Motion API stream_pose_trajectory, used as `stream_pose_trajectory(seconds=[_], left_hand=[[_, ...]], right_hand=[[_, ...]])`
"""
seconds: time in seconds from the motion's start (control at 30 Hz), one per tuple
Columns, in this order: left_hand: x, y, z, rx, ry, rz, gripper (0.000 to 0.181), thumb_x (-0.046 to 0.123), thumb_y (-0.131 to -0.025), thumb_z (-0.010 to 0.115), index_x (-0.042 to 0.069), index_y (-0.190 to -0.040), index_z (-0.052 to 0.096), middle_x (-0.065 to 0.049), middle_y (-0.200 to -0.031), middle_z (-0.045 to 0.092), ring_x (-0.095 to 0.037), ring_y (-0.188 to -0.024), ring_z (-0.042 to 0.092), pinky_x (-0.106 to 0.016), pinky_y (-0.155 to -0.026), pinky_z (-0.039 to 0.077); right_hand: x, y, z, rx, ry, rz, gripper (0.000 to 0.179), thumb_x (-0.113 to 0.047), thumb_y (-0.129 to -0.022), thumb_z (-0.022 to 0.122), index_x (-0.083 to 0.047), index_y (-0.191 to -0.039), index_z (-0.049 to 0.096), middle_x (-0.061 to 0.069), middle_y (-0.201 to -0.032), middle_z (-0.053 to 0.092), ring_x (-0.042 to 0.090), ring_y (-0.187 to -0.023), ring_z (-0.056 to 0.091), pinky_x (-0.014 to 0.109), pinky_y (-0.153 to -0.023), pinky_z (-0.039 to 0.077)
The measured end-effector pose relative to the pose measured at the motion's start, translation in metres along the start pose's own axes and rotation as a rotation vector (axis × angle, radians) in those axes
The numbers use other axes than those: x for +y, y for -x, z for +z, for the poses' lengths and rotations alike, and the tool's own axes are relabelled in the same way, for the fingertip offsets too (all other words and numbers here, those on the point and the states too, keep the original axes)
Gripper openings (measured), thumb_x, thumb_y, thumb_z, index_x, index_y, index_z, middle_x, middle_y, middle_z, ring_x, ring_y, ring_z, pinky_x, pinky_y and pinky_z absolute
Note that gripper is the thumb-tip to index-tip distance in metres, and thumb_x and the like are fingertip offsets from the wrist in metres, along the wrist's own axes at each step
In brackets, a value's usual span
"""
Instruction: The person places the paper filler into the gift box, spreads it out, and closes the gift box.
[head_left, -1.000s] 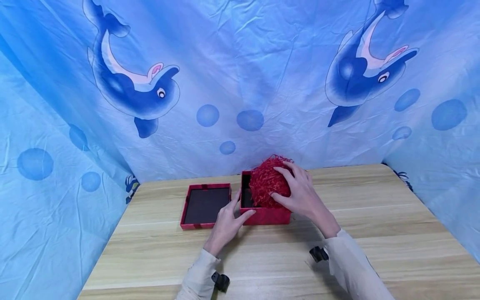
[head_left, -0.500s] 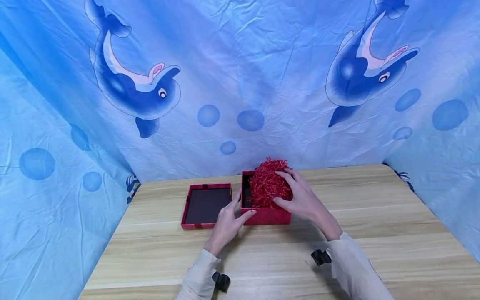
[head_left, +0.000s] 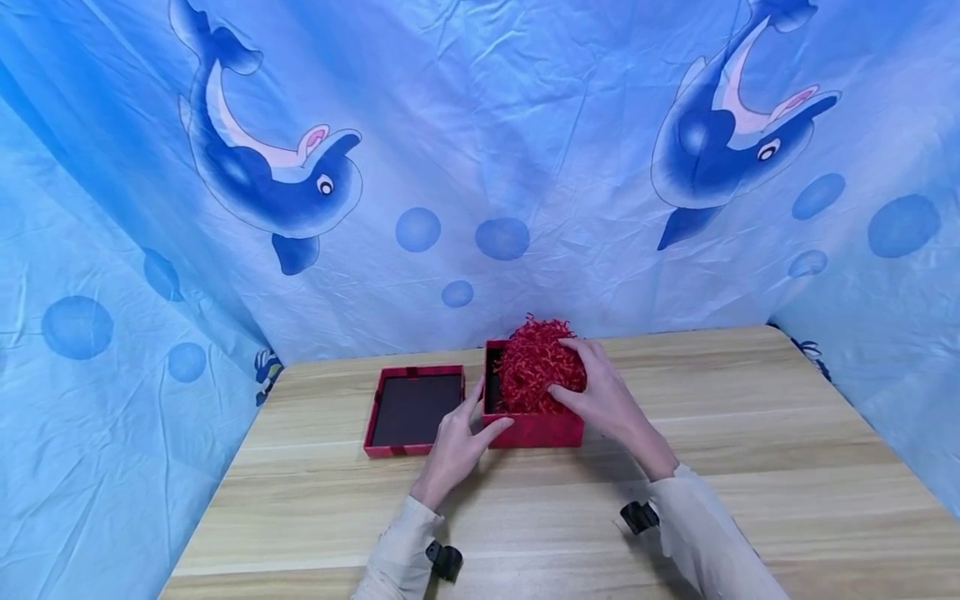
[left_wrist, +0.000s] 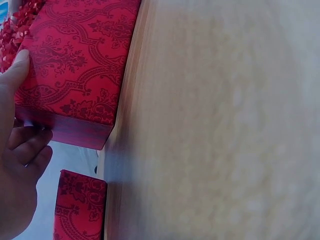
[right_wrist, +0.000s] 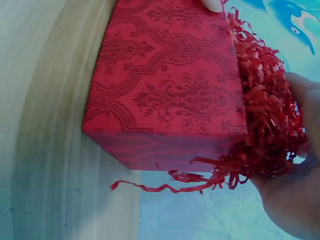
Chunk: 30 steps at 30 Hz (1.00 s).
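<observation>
A red box point(head_left: 536, 431) with a dark inside stands uncovered near the table's back edge. Bunched red shredded paper point(head_left: 534, 367) fills most of its opening and heaps above the rim. My left hand point(head_left: 452, 454) holds the box at its near left corner, thumb on the front face and fingers along the left side. From the right, my right hand point(head_left: 603, 400) grips the shredded paper between thumb and fingers. In the right wrist view, loose strands point(right_wrist: 170, 189) trail past the box's side. The box's patterned front point(left_wrist: 82, 55) fills the left wrist view's upper left.
The red box lid point(head_left: 416, 408) lies with its dark inside up, left of the box. Both rest on a wooden table point(head_left: 540, 533). A blue curtain point(head_left: 570, 167) with dolphins hangs right behind the table's back edge.
The shredded paper has shifted slightly left and lower over the box, and my right fingers have moved a little on it. My left hand stays at the box corner.
</observation>
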<state>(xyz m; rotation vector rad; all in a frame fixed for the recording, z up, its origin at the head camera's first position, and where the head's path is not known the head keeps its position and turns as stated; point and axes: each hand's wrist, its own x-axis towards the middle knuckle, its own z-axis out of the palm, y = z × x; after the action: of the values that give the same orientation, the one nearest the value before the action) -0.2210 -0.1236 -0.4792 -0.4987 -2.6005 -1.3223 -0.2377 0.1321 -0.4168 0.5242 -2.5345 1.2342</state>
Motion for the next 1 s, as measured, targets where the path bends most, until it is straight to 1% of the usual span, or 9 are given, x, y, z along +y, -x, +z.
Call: stream_pose_trajectory(seconds=[0.13,0.3,0.5,0.63,0.7,0.77,0.87,1.0], left_hand=[[0.001,-0.002,-0.001,0.008,-0.004,0.004,0.088,0.050,-0.096,0.071,0.014,-0.164,0.029,-0.017,-0.152,0.048,-0.028,-0.135,0.053,-0.051,-0.110,0.044],[0.001,-0.002,-0.001,0.013,-0.018,0.011,0.088,0.050,-0.096,0.071,0.013,-0.164,0.029,-0.019,-0.152,0.048,-0.030,-0.135,0.053,-0.052,-0.109,0.044],[0.001,-0.002,-0.001,-0.003,-0.022,-0.002,0.089,0.054,-0.097,0.068,0.015,-0.165,0.027,-0.018,-0.156,0.044,-0.031,-0.140,0.047,-0.051,-0.112,0.041],[0.001,-0.002,-0.001,-0.007,-0.019,-0.002,0.088,0.054,-0.097,0.069,0.016,-0.165,0.027,-0.018,-0.157,0.043,-0.031,-0.141,0.046,-0.051,-0.113,0.040],[0.001,-0.002,-0.001,-0.003,-0.024,0.003,0.088,0.052,-0.097,0.069,0.016,-0.165,0.028,-0.017,-0.157,0.043,-0.031,-0.141,0.046,-0.051,-0.112,0.041],[0.000,-0.002,-0.001,0.003,-0.030,0.020,0.087,0.050,-0.097,0.069,0.015,-0.164,0.028,-0.017,-0.157,0.043,-0.031,-0.140,0.047,-0.051,-0.111,0.043],[0.000,-0.001,0.000,0.008,-0.034,0.034,0.086,0.049,-0.097,0.070,0.014,-0.164,0.029,-0.017,-0.157,0.043,-0.031,-0.139,0.049,-0.051,-0.110,0.044],[-0.001,0.001,0.000,0.000,-0.021,0.024,0.087,0.050,-0.097,0.070,0.013,-0.164,0.028,-0.017,-0.157,0.042,-0.031,-0.138,0.049,-0.052,-0.111,0.042]], right_hand=[[0.001,-0.004,0.005,0.017,0.012,-0.047,0.066,-0.015,-0.089,0.081,-0.003,-0.146,0.052,0.023,-0.147,0.047,0.043,-0.136,0.046,0.064,-0.108,0.040],[0.002,-0.008,0.013,0.004,0.030,-0.100,0.060,-0.014,-0.089,0.082,0.000,-0.142,0.056,0.019,-0.142,0.051,0.041,-0.133,0.049,0.060,-0.107,0.043],[0.003,-0.012,0.022,-0.021,0.068,-0.124,0.059,-0.015,-0.088,0.083,-0.002,-0.140,0.057,0.016,-0.140,0.055,0.037,-0.129,0.053,0.057,-0.106,0.046],[0.002,-0.014,0.027,-0.042,0.095,-0.134,0.056,-0.017,-0.088,0.084,-0.003,-0.137,0.061,0.015,-0.138,0.056,0.037,-0.127,0.055,0.056,-0.105,0.047],[0.002,-0.013,0.027,-0.049,0.105,-0.143,0.054,-0.019,-0.088,0.084,-0.004,-0.136,0.062,0.015,-0.138,0.056,0.037,-0.127,0.056,0.057,-0.103,0.048],[0.002,-0.011,0.027,-0.050,0.114,-0.154,0.054,-0.020,-0.089,0.083,-0.004,-0.136,0.062,0.015,-0.140,0.055,0.038,-0.128,0.055,0.058,-0.103,0.048],[0.001,-0.007,0.026,-0.045,0.115,-0.164,0.055,-0.023,-0.090,0.082,-0.004,-0.137,0.061,0.016,-0.143,0.053,0.039,-0.132,0.051,0.060,-0.105,0.045],[0.000,0.001,0.021,-0.033,0.117,-0.175,0.060,-0.026,-0.091,0.080,-0.004,-0.142,0.058,0.018,-0.148,0.050,0.041,-0.137,0.045,0.064,-0.109,0.040]])
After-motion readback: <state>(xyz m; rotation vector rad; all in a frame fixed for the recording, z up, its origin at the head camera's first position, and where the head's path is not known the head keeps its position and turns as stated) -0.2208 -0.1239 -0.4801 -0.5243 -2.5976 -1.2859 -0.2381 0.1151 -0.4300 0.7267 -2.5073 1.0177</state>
